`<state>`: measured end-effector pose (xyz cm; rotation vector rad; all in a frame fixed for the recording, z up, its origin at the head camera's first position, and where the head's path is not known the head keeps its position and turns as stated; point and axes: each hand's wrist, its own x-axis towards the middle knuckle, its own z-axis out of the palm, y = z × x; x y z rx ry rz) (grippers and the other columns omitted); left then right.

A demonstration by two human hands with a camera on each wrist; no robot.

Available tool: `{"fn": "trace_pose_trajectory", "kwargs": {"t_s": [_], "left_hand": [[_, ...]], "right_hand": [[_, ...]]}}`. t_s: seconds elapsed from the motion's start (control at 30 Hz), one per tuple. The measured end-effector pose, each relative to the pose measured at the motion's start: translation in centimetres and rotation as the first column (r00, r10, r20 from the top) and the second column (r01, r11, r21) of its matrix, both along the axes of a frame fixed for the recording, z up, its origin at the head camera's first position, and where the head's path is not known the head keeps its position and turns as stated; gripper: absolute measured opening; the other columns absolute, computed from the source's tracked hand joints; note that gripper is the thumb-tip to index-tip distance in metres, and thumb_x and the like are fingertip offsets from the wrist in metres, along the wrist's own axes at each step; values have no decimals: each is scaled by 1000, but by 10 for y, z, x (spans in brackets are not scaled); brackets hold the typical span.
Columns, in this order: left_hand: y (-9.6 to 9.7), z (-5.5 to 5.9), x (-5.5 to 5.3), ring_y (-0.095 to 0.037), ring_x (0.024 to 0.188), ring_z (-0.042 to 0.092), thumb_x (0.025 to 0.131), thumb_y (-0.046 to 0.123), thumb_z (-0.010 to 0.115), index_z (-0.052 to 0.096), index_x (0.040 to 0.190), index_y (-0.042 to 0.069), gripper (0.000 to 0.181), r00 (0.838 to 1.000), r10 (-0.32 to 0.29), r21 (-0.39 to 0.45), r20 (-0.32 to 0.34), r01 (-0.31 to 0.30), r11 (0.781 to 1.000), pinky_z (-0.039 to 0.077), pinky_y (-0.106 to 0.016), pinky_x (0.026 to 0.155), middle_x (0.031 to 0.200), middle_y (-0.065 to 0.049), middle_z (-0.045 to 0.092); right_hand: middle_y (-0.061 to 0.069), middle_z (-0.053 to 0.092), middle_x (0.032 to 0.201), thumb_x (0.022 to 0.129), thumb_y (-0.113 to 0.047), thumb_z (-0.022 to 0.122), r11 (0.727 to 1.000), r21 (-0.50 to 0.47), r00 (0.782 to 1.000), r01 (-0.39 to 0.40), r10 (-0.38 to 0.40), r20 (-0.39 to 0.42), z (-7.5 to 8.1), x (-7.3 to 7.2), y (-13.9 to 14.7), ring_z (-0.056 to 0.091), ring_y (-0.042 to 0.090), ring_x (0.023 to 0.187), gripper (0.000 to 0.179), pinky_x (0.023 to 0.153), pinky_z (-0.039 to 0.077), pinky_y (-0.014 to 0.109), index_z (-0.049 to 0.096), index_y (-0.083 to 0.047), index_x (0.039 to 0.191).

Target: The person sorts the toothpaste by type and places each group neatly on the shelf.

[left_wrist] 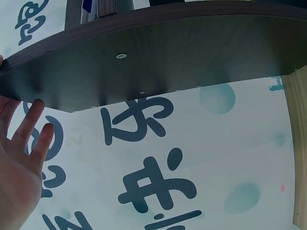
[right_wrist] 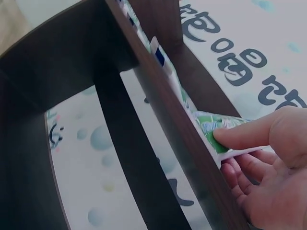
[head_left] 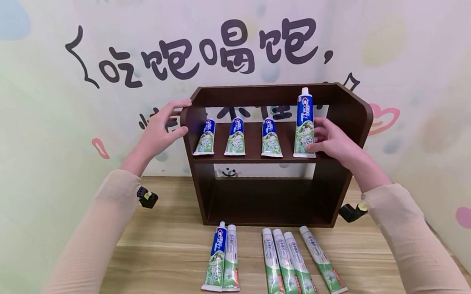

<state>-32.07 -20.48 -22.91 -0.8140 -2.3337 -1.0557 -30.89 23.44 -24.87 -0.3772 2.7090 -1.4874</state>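
My right hand (head_left: 335, 145) pinches the lower right edge of a blue, white and green toothpaste tube (head_left: 304, 121), thumb in front and fingers behind. The tube stands cap up, its crimped end at the shelf board's front edge. In the right wrist view the thumb presses on the green part of that tube (right_wrist: 213, 125). Three similar toothpaste tubes (head_left: 205, 137) stand to its left, leaning back on the upper level of a dark brown shelf (head_left: 253, 159). My left hand (head_left: 158, 129) touches the shelf's upper left side, its fingers loosely extended in the left wrist view.
On the wooden table (head_left: 157, 261), in front of the shelf, lie one blue-green toothpaste tube (head_left: 215, 260) overlapping a white-green tube (head_left: 230, 261), and several more white-green tubes (head_left: 286, 264) to the right. Behind the shelf rises a wall (head_left: 225, 6) with large black lettering.
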Motion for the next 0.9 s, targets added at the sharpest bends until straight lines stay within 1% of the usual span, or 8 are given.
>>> {"fn": "trace_pose_trajectory", "kwargs": {"t_s": [0.27,0.3,0.4,0.5,0.53,0.6,0.67,0.9], "left_hand": [[-1,-1,0,-33,130,53,90,8,64,51,141,18,54,1000,5,3,4,-5,1000,44,-54,109,152,-2,48],[-1,-1,0,-33,130,53,90,8,64,51,141,17,54,1000,4,4,4,-4,1000,44,-53,109,152,-2,48],[0,-1,0,-33,129,53,90,7,64,51,141,17,53,1000,3,5,2,-3,1000,45,-53,109,152,-2,49],[0,0,1,-33,129,53,90,8,64,51,141,17,53,1000,6,2,1,-6,1000,45,-52,109,152,-2,49],[0,0,1,-32,130,53,90,8,63,51,141,16,53,1000,6,1,2,-6,1000,45,-52,109,152,-2,49],[1,0,2,-32,130,53,90,8,63,51,141,16,53,1000,9,-2,0,-9,1000,45,-52,109,152,-2,49],[1,0,2,-33,129,53,90,7,63,50,142,16,53,1000,10,-2,0,-10,1000,45,-54,109,152,-3,49],[2,2,3,-32,130,53,90,7,63,50,142,17,54,1000,7,-6,-2,-7,1000,44,-53,109,152,-2,48]], "right_hand": [[22,46,147,92,-6,65,999,24,999,-39,38,28,-3,-5,3,47,27,114,83,83,47,13,15,-10,158],[22,47,147,92,-6,65,999,28,999,-40,39,30,-4,-5,4,47,27,115,83,83,48,14,14,-10,158],[21,47,147,93,-9,65,998,42,998,-45,43,37,-5,-6,5,49,29,120,84,94,50,23,13,-12,159],[21,47,145,93,-11,65,997,55,998,-51,49,37,-5,-6,6,49,29,119,85,96,49,24,12,-12,159],[21,48,145,93,-11,65,997,57,998,-52,50,38,-5,-6,7,49,29,119,85,95,50,23,12,-12,159],[21,48,144,93,-12,66,997,61,998,-55,53,38,-5,-6,8,48,27,116,85,86,48,13,12,-11,159],[22,47,144,93,-12,66,996,60,997,-62,59,41,-5,-6,9,47,27,115,85,81,48,9,12,-10,158],[25,44,142,93,-13,65,992,93,996,-81,77,47,-4,-7,12,50,30,120,81,80,49,7,15,-4,157]]}}
